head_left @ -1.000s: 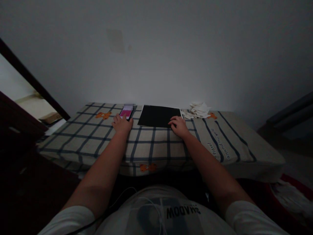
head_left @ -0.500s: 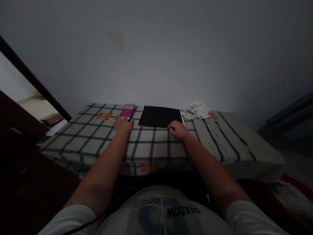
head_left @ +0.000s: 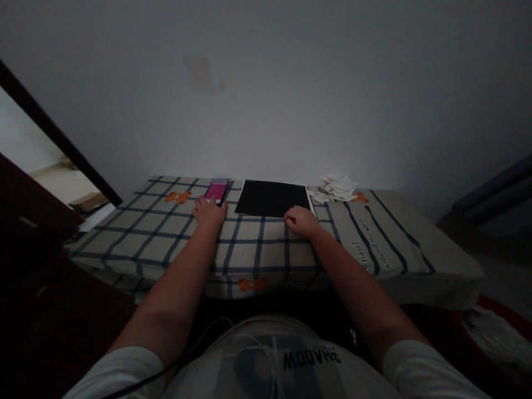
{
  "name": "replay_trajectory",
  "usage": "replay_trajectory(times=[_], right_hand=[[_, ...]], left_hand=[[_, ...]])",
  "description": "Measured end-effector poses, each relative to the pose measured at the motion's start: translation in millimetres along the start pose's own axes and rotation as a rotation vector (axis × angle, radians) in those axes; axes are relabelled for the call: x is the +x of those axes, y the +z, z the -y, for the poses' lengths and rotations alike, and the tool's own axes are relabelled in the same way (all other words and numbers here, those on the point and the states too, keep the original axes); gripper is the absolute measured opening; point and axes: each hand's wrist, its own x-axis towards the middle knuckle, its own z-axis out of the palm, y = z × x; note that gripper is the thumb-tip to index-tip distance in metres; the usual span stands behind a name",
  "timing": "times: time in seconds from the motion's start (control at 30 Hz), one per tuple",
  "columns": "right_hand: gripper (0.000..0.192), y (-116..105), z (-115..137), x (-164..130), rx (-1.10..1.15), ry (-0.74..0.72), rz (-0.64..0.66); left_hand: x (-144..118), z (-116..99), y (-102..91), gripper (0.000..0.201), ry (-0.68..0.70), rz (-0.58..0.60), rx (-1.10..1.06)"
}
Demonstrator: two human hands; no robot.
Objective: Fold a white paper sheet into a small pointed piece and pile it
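My left hand [head_left: 208,212] rests on the checked cloth at the near end of a phone [head_left: 216,192] whose screen glows pink; its fingers touch the phone's lower edge. My right hand [head_left: 302,220] lies curled on the cloth at the near right corner of a flat black sheet [head_left: 272,198] with a thin white border. Nothing is gripped in that hand. The black sheet lies between the two hands, against the wall side of the table.
A table covered by a blue-checked cloth [head_left: 257,244] with small orange bear prints stands against a pale wall. A heap of white paper scraps [head_left: 337,188] lies at the back right. Dark furniture [head_left: 37,277] stands to the left.
My right hand has slid off the black sheet's near right corner toward me and curled on the cloth. My left hand has stayed at the phone.
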Motion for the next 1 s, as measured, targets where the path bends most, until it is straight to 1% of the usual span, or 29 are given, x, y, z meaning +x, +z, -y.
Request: replay_trajectory(times=[0.2, 0.57, 0.73, 1.0], right_hand=[[0.023, -1.7, 1.8, -0.7, -0.016, 0.009, -0.006], [0.023, -4.2, 3.0, -0.7, -0.028, 0.015, 0.012], [0.023, -4.5, 1.4, -1.6, -0.021, 0.035, 0.003], [0.024, -2.0, -2.1, -0.7, -0.023, 0.042, 0.003]], left_hand=[[-0.8, -0.3, 0.1, 0.059, 0.005, -0.020, -0.005], [0.5, 0.4, -0.6, 0.061, -0.002, 0.014, -0.010], [0.6, 0.9, 0.7, 0.061, 0.003, 0.003, -0.006], [1.9, 0.0, -2.6, 0.062, -0.003, 0.015, -0.012]])
